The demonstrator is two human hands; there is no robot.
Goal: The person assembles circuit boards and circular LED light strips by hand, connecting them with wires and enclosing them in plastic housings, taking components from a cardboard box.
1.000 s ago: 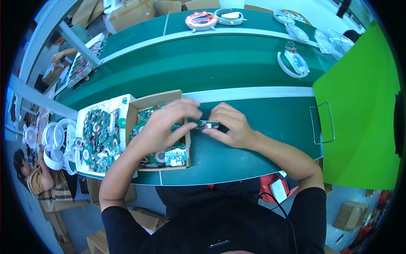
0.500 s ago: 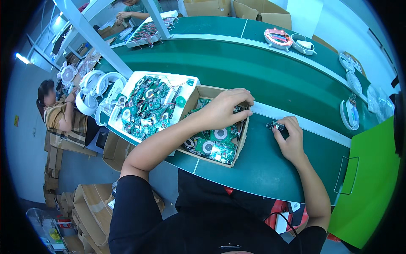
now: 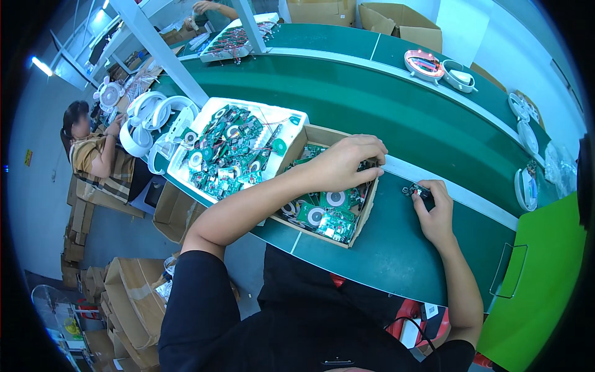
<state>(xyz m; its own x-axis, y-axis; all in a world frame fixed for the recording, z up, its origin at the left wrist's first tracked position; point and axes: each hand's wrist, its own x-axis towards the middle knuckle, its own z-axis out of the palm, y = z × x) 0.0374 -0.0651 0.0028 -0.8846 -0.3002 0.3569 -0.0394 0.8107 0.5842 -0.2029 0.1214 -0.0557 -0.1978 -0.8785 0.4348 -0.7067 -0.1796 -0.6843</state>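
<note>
My left hand (image 3: 350, 162) reaches over a cardboard box (image 3: 362, 226) filled with green circuit boards (image 3: 335, 224). Its fingers and thumb bend around the box's far right corner; whether anything else is between them is hidden. To the right, close above the green tabletop, my right hand (image 3: 439, 211) is closed on a small black part (image 3: 419, 190) with some metal and red on it. Its exact kind is too small to make out. Left of the box, a white foam tray (image 3: 291, 124) is heaped with more circuit boards, round pale discs and thin wires.
White ring-shaped housings (image 3: 139, 133) lie left of the tray, near a seated person (image 3: 93, 152). A metal post (image 3: 167, 56) rises behind the tray. A bright green panel (image 3: 539, 273) with a wire handle stands at the right. Round housings (image 3: 424, 65) sit on the far shelf.
The whole scene has shifted slightly right in the picture. Both hands keep nearly the same places over the box and the tabletop, with the black part still in my right hand.
</note>
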